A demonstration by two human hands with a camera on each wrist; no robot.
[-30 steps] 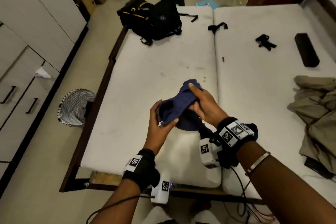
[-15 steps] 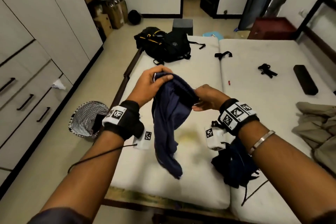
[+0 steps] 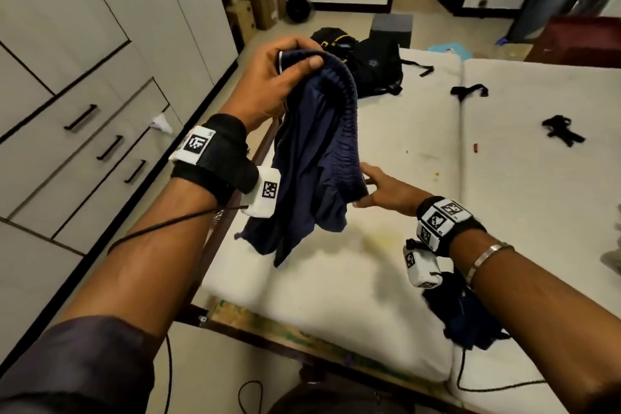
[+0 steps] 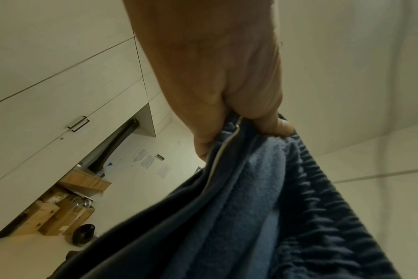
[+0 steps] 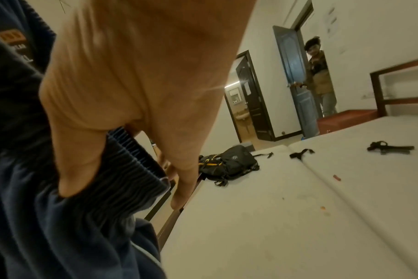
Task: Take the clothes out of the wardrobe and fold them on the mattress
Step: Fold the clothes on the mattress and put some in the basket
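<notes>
Navy shorts (image 3: 312,161) with a ribbed elastic waistband hang in the air over the near left corner of the white mattress (image 3: 336,296). My left hand (image 3: 282,77) is raised and grips one end of the waistband, thumb on top. Lower and to the right, my right hand (image 3: 383,191) meets the other end of the waistband with straight fingers. In the right wrist view the waistband (image 5: 136,158) runs between the straight thumb and fingers of my right hand (image 5: 143,75). The left wrist view shows my left hand (image 4: 227,75) clenched on the shorts (image 4: 251,207).
A dark heap of clothes (image 3: 467,319) lies on the mattress under my right forearm. A black backpack (image 3: 369,67) sits at the far end, with black straps (image 3: 468,91) further right. The white wardrobe (image 3: 84,60) is on the left. A person (image 5: 319,75) stands in the doorway.
My left hand has lifted its end of the shorts higher. My right hand has dropped lower and loosened from a grip to straight fingers at the waistband, and the shorts hang more spread out.
</notes>
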